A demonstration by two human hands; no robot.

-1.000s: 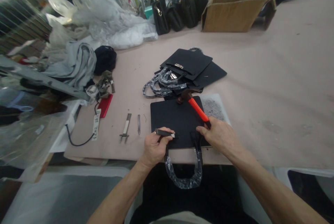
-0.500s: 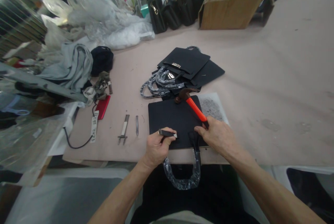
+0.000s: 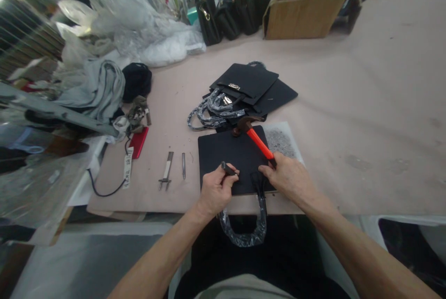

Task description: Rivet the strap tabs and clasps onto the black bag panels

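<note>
A black panel lies near the table's front edge, and a plastic-wrapped handle hangs from it over the edge. My left hand is closed on a short dark metal tool, held slanted over the panel's lower part. My right hand is wrapped round the grip of a hammer with an orange handle; its brown head is over the panel's top edge. Under the panel's right side shows a pale, speckled slab.
Behind the panel lie stacked black panels with wrapped handles. To the left are a divider-like tool, a metal rod and a red object. Black bags and a cardboard box stand at the back.
The dark tool in my left hand has tipped to a steeper slant, its upper end now higher and further right. My right hand still holds the hammer in nearly the same place.
</note>
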